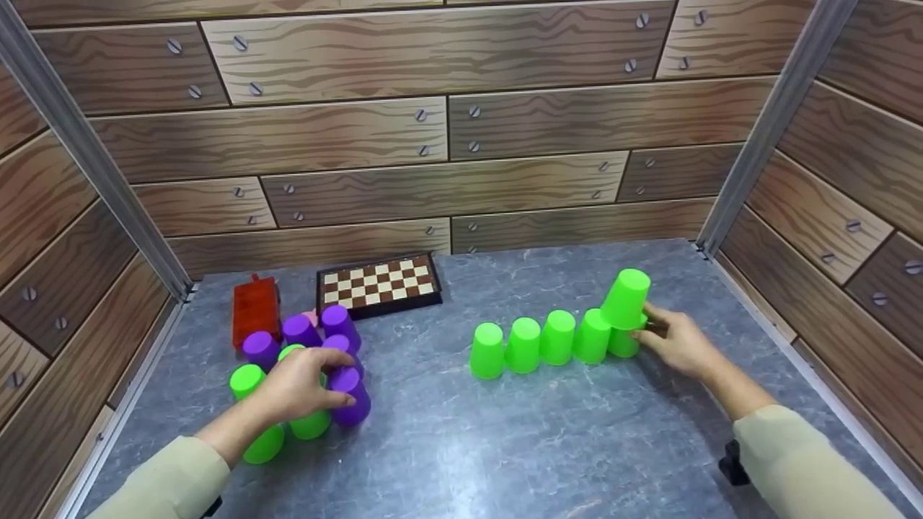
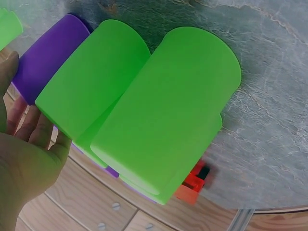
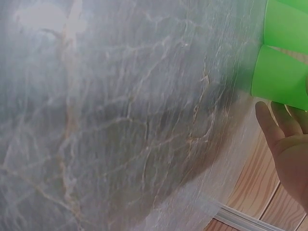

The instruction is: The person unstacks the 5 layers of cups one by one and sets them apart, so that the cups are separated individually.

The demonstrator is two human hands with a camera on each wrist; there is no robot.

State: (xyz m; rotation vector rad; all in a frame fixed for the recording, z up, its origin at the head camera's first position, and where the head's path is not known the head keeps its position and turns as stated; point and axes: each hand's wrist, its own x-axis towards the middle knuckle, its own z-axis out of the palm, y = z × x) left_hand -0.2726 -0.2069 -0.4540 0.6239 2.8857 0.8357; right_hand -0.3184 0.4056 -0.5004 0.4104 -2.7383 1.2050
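1. Left hand (image 1: 299, 386), slanting inward, curls thumb and fingers round the front purple cup (image 1: 352, 407).
2. Right hand (image 1: 678, 342), slanting inward, touches stacked green cups (image 1: 626, 299) on the tabletop (image 1: 447, 447); I cannot tell whether its grip is closed on them.

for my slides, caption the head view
Left hand at purple and green cups, right hand beside a row of green cups, a tilted cup above its end.
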